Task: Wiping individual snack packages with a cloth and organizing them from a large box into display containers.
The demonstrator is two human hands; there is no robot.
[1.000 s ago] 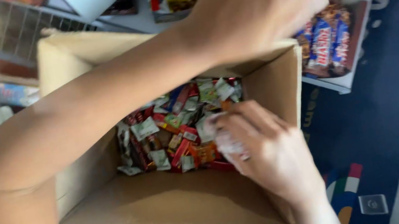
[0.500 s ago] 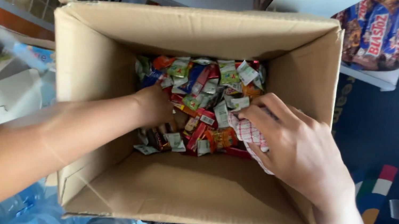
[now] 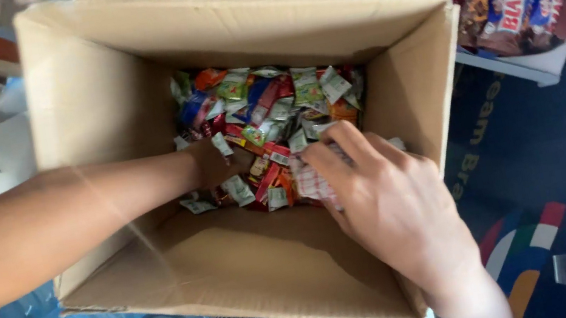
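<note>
Your left hand (image 3: 211, 165) digs into the candy sachets (image 3: 267, 108) in the cardboard box (image 3: 240, 266), grip hidden; your right hand (image 3: 390, 202) pinches 1 checked wrapper (image 3: 310, 181).

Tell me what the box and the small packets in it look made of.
Box: brown corrugated cardboard, matte, with folded flaps and creased walls. Packets: apparently thin plastic or foil wrap, glossy, crinkled, brightly printed. Both hands, left and right, reach among them.

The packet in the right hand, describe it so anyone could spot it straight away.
Look inside the open cardboard box, at the pile of small sweets. The right hand grips a red-and-white checked packet at the pile's near edge, unlike the green, red and blue wrappers around it.
</note>
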